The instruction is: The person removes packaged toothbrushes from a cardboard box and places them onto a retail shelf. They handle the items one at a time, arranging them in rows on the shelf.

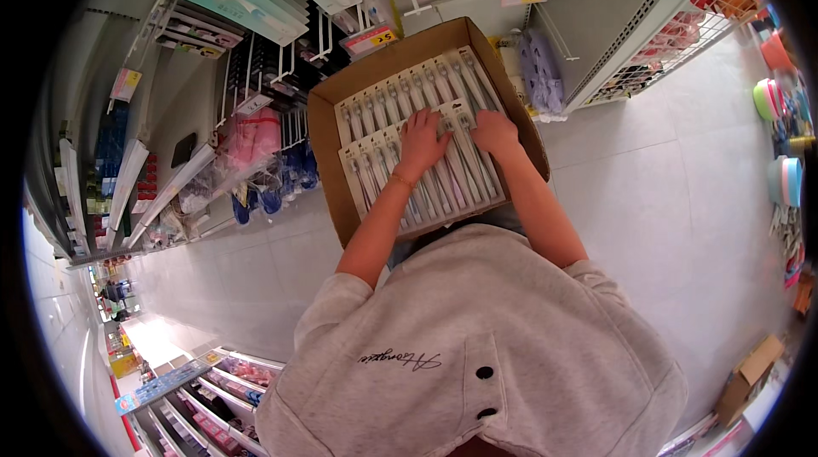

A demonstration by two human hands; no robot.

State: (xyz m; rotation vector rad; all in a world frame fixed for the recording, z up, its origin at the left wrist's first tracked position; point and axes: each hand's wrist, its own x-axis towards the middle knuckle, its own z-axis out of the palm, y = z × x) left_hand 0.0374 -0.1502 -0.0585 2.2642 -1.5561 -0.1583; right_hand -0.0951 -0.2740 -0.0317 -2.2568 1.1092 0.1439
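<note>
An open cardboard box (327, 157) lies in front of me, filled with two rows of packaged toothbrushes (383, 102) standing close together. My left hand (422, 144) rests on the tops of the packs in the nearer row, fingers spread, with a thin bracelet at the wrist. My right hand (495, 132) has its fingers curled at the top of the packs near the row's right end; whether it grips one is hidden. Beyond the box, teal-backed packages (255, 6) hang on display hooks.
Shelving with hooks and price tags (370, 40) borders the box's far side. A purple wrapped item (542, 70) hangs right of it. Pink bagged goods (257, 134) are at the left. A wire rack (684, 51) and colourful tubs (785, 179) stand farther right, a cardboard box (749, 380) lower right.
</note>
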